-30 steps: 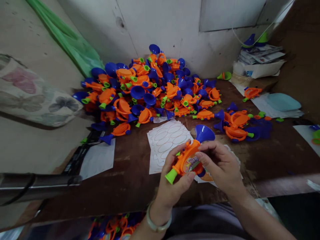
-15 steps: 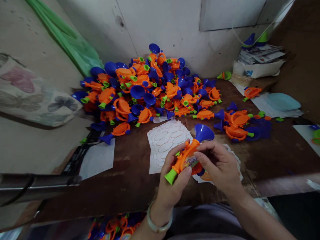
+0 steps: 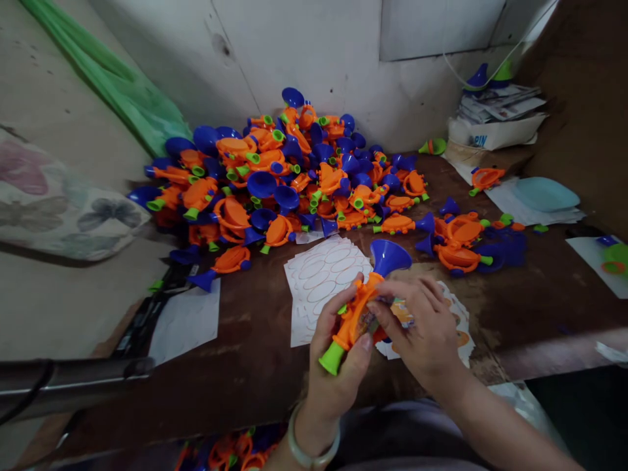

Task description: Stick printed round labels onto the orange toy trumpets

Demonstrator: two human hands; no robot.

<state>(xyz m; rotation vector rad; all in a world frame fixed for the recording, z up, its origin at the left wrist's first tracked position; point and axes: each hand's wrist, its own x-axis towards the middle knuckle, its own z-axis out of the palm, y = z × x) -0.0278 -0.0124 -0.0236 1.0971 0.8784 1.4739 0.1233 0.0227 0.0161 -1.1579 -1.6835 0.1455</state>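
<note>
From the head camera, the work in hand sits near the front edge of a dark, worn wooden desk (image 3: 549,294). A toy trumpet (image 3: 356,320) is held tilted in the air, with its glossy orange body, flared blue bell (image 3: 387,257) pointing away and stubby lime-green mouthpiece (image 3: 332,358) pointing down toward the person.

The left hand (image 3: 338,373), with a pale bangle (image 3: 307,439) at the wrist, wraps around the trumpet's body, its fingers curled closely against the smooth plastic. The right hand (image 3: 417,327) sits just beside it, its fingertips (image 3: 377,307) pinched narrowly on a small, colourful printed sticker (image 3: 395,313) against the body. Whether the sticker is already stuck down cannot be told.

Beneath the hands lie white backing sheets (image 3: 324,288) printed with oval outlines, and a sheet of printed labels (image 3: 461,327) sits under the right hand. Toward the back edge, a heap of matching trumpets (image 3: 275,176) rises against the white wall, all hard, shiny plastic, with a smaller cluster (image 3: 461,239) to its right. A crumpled green plastic sheet (image 3: 108,85) and a floral cushion (image 3: 59,203) lie beyond the left edge.
</note>
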